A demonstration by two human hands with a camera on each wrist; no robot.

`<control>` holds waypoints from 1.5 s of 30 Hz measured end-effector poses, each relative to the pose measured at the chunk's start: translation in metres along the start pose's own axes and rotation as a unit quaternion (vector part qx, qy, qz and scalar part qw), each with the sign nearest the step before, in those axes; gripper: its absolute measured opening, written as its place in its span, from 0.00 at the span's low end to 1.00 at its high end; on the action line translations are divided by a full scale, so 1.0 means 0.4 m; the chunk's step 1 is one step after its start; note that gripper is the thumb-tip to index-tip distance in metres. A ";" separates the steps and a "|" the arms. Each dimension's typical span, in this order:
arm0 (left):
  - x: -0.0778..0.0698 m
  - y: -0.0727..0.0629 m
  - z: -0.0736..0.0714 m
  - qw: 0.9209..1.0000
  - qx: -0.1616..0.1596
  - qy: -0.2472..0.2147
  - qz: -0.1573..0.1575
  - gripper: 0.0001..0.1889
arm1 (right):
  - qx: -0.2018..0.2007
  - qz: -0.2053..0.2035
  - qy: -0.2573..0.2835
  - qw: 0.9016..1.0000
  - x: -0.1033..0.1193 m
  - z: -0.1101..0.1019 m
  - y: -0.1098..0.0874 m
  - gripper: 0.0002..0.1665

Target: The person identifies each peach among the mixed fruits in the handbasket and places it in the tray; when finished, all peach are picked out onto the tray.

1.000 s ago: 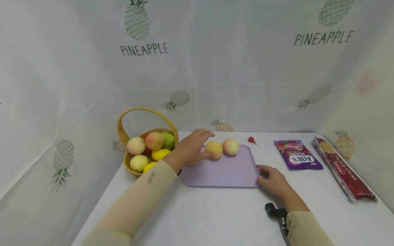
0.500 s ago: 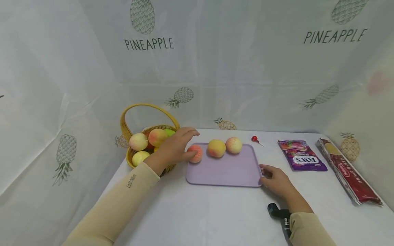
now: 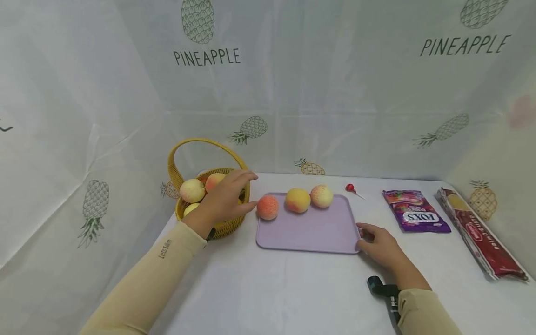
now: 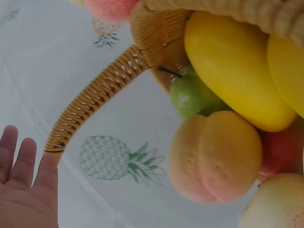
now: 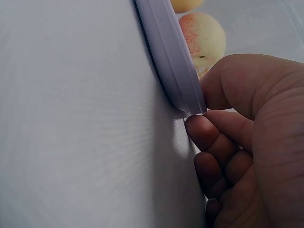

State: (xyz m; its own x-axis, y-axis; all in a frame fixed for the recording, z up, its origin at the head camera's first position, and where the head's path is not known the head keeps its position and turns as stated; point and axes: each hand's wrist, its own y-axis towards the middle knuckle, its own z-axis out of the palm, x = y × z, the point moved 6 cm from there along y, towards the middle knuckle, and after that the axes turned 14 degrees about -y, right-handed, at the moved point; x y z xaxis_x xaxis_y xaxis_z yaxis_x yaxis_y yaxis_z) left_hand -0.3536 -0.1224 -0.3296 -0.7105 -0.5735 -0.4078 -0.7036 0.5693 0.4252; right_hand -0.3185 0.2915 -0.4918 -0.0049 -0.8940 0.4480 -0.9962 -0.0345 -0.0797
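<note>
On the surface (image 3: 276, 293), the tray (image 3: 311, 232), long axis left-right, three fruits (image 3: 298, 200) contained, is pinched at right by the right hand (image 3: 378, 244). Basket (image 3: 230, 227): pear (image 4: 192, 97), peach (image 4: 216, 156) contained; left hand (image 3: 226, 197) held near, spread, empty.

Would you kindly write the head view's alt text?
A person's right grip pinches a lilac tray bearing three peach-like fruits; the open left grip is by a wicker fruit basket. A Fox's bag and Primo Gusto packet lie at right.

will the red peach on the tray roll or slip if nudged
The red peach would probably roll, being nearly round. It looks matte, so it's likely not very slippery. The tray has a raised rim that might stop a gentle roll.
</note>
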 end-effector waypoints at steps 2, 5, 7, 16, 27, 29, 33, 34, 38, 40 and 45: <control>0.006 -0.002 -0.001 1.000 -0.001 0.002 0.003 0.36 | 0.001 0.001 -0.001 1.000 -0.002 -0.001 0.001 0.42; 0.015 -0.004 -0.004 1.000 -0.002 0.009 0.006 0.36 | -0.001 -0.002 -0.002 1.000 -0.004 0.000 0.002 0.41; 0.023 -0.007 -0.009 1.000 -0.003 0.010 0.006 0.36 | -0.003 -0.003 -0.002 1.000 -0.004 -0.001 0.003 0.41; 0.059 -0.021 -0.029 1.000 -0.011 0.000 -0.014 0.36 | -0.001 -0.001 0.000 1.000 -0.005 0.001 0.004 0.41; 0.136 -0.028 -0.066 0.997 0.002 0.001 -0.077 0.36 | -0.004 -0.006 0.000 1.000 -0.004 0.001 0.005 0.40; 0.150 -0.028 -0.073 0.996 0.007 0.001 -0.093 0.37 | -0.001 -0.006 0.000 1.000 -0.005 0.001 0.005 0.41; 0.180 -0.026 -0.083 0.991 0.018 -0.002 -0.134 0.37 | 0.003 -0.002 0.000 1.000 -0.005 0.000 0.004 0.41; 0.188 -0.025 -0.086 0.989 0.019 -0.005 -0.144 0.37 | 0.003 -0.002 -0.001 1.000 -0.005 -0.001 0.004 0.41; 0.221 -0.022 -0.091 0.984 0.023 -0.012 -0.179 0.38 | 0.001 0.000 -0.001 1.000 -0.002 -0.002 0.004 0.41; 0.237 -0.022 -0.092 0.981 0.024 -0.015 -0.191 0.38 | 0.001 -0.001 -0.002 1.000 -0.001 -0.002 0.004 0.41; 0.267 -0.018 -0.086 0.978 0.032 -0.012 -0.207 0.39 | 0.002 0.000 0.002 1.000 0.000 -0.004 0.002 0.41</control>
State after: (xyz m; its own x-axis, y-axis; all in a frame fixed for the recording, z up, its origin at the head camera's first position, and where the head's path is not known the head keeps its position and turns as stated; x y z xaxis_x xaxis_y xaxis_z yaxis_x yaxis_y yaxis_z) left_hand -0.4240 -0.2082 -0.3483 -0.3645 -0.7495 -0.5526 -0.9296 0.3280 0.1682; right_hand -0.3194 0.2922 -0.4903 -0.0063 -0.8920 0.4519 -0.9959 -0.0352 -0.0834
